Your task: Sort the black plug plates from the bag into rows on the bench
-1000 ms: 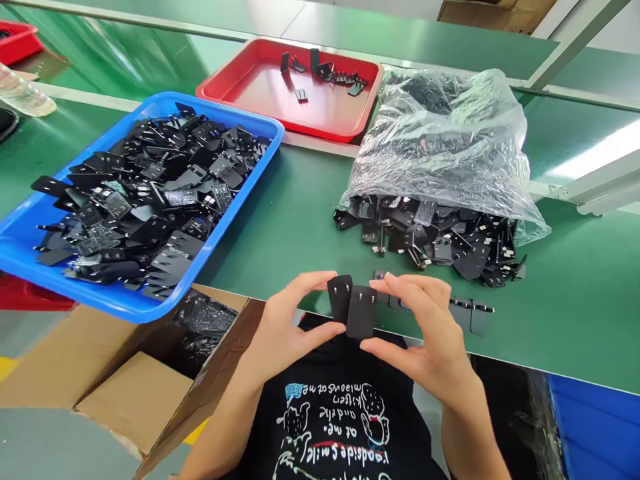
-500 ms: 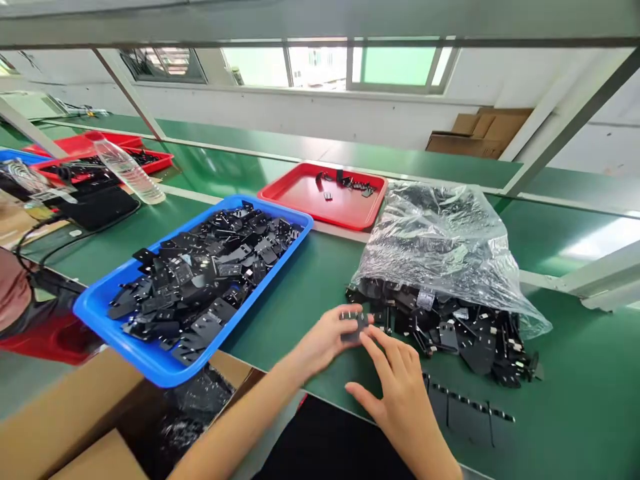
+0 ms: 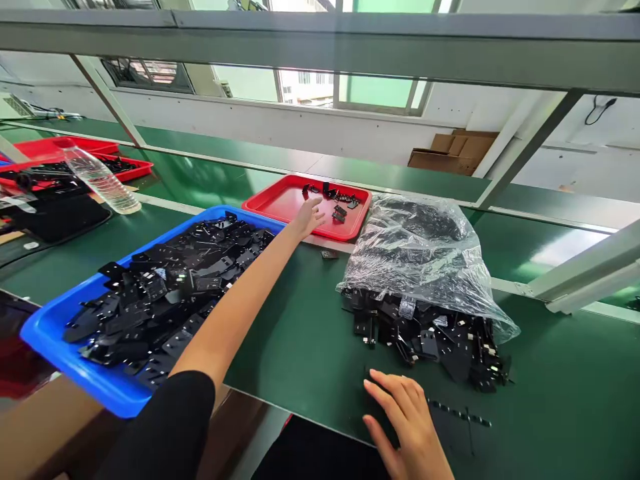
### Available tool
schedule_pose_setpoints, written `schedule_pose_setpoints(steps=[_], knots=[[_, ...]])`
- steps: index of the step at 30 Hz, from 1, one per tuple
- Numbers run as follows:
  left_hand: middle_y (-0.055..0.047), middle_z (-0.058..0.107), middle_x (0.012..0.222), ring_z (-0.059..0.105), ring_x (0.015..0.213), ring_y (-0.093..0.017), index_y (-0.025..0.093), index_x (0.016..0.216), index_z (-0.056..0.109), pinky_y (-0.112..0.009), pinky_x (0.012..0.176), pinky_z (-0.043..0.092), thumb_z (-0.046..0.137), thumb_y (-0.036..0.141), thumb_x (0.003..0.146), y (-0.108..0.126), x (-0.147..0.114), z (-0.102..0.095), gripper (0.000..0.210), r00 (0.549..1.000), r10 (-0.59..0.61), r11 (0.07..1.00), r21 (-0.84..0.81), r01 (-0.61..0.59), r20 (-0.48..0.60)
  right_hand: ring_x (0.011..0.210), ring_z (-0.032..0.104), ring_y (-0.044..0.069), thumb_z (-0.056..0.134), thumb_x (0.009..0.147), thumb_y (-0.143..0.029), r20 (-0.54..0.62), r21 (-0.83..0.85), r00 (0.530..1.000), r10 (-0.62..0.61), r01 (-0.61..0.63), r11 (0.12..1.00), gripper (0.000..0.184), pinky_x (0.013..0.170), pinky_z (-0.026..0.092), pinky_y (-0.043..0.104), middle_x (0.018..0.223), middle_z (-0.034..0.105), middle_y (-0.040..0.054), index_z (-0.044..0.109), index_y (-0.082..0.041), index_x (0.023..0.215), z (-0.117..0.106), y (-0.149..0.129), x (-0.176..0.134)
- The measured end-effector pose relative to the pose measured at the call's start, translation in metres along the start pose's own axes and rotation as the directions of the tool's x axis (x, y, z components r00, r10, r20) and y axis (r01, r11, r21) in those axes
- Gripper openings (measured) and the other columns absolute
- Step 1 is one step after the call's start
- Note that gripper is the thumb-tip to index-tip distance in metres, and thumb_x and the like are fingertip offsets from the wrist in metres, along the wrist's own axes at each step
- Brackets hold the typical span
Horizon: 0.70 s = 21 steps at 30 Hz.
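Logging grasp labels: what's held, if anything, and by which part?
Left hand: open at the red tray, nothing visibly held. Right hand: can't tell; it partly hides the row of black parts.

Bright windows (image 3: 380, 90) — daylight, glare on bench (image 3: 565, 250)

A black sleeve (image 3: 163, 420) leaves the left forearm (image 3: 245, 310) bare.

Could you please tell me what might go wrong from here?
The left hand is stretched out at the red tray, its forearm over or beside the heaped blue tray, so it might brush parts out. Black parts lie loose at the mouth of the plastic bag; a nudge could scatter them. The right hand is close to a row of black pieces and might knock it askew.
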State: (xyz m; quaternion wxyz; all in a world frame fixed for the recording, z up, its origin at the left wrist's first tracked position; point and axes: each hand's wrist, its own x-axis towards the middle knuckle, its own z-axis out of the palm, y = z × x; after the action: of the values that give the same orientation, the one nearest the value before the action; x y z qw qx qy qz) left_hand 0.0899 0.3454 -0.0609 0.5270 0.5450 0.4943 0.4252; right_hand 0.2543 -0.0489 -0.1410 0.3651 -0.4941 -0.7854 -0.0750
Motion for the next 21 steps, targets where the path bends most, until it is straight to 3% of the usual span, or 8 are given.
schedule_pose_setpoints(steps=[3, 8, 11, 14, 18, 21], knots=[[-0.010, 0.056, 0.129, 0.057, 0.114, -0.025, 0.016, 0.125, 0.055, -0.048, 0.097, 0.048, 0.057, 0.039, 0.094, -0.019, -0.006, -0.015, 0.039, 0.995, 0.099, 0.940, 0.330, -0.090, -0.011, 0.097, 0.065, 0.019, 0.054, 0.092, -0.016, 0.036, 0.036, 0.999, -0.024, 0.022, 0.999, 0.024, 0.089, 0.048, 0.036, 0.108, 0.070, 0.0073, 0.061, -0.017, 0.115, 0.003, 0.001, -0.005], [-0.010, 0.056, 0.131, 0.052, 0.122, -0.027, 0.015, 0.121, 0.059, -0.053, 0.104, 0.042, 0.060, 0.035, 0.092, -0.053, -0.030, -0.004, 0.035, 0.959, 0.261, 0.629, 0.734, -0.255, 0.109, 0.087, 0.067, 0.017, 0.053, 0.090, -0.010, 0.000, 0.104, 0.998, -0.067, 0.067, 0.992, 0.022, 0.089, 0.047, 0.037, 0.097, 0.073, 0.0040, 0.062, -0.018, 0.109, 0.013, -0.002, -0.001], [-0.011, 0.049, 0.140, 0.044, 0.131, -0.029, 0.016, 0.126, 0.056, -0.056, 0.110, 0.034, 0.060, 0.033, 0.092, -0.067, -0.044, 0.003, 0.039, 0.926, 0.327, 0.438, 0.839, -0.323, 0.186, 0.081, 0.068, 0.016, 0.053, 0.089, -0.009, -0.039, 0.119, 0.997, -0.071, 0.075, 0.990, 0.021, 0.088, 0.047, 0.036, 0.091, 0.073, 0.0019, 0.063, -0.019, 0.105, 0.015, 0.000, 0.000], [-0.013, 0.042, 0.146, 0.037, 0.136, -0.032, 0.017, 0.134, 0.050, -0.060, 0.112, 0.028, 0.060, 0.034, 0.091, -0.074, -0.050, -0.008, 0.047, 0.919, 0.357, 0.311, 0.906, -0.286, 0.167, 0.076, 0.068, 0.014, 0.054, 0.088, -0.008, -0.081, 0.141, 0.994, -0.067, 0.078, 0.987, 0.020, 0.089, 0.047, 0.035, 0.086, 0.074, 0.0002, 0.064, -0.020, 0.101, 0.016, 0.000, -0.002], [-0.012, 0.047, 0.140, 0.043, 0.132, -0.031, 0.017, 0.131, 0.052, -0.058, 0.108, 0.035, 0.059, 0.034, 0.092, -0.077, -0.048, -0.033, 0.044, 0.927, 0.353, 0.229, 0.949, -0.216, 0.126, 0.069, 0.066, 0.012, 0.052, 0.091, -0.007, -0.167, 0.201, 0.986, 0.026, 0.008, 0.979, 0.018, 0.092, 0.045, 0.034, 0.077, 0.072, -0.0018, 0.064, -0.020, 0.094, 0.028, -0.006, -0.004], [-0.011, 0.054, 0.132, 0.051, 0.124, -0.028, 0.016, 0.124, 0.056, -0.053, 0.104, 0.042, 0.060, 0.035, 0.092, -0.077, -0.046, -0.044, 0.037, 0.923, 0.347, 0.203, 0.947, -0.249, 0.168, 0.059, 0.062, 0.010, 0.048, 0.094, -0.011, -0.350, 0.214, 0.928, 0.127, -0.053, 0.975, 0.021, 0.091, 0.044, 0.035, 0.067, 0.069, -0.0039, 0.063, -0.022, 0.084, 0.038, -0.008, -0.004]])
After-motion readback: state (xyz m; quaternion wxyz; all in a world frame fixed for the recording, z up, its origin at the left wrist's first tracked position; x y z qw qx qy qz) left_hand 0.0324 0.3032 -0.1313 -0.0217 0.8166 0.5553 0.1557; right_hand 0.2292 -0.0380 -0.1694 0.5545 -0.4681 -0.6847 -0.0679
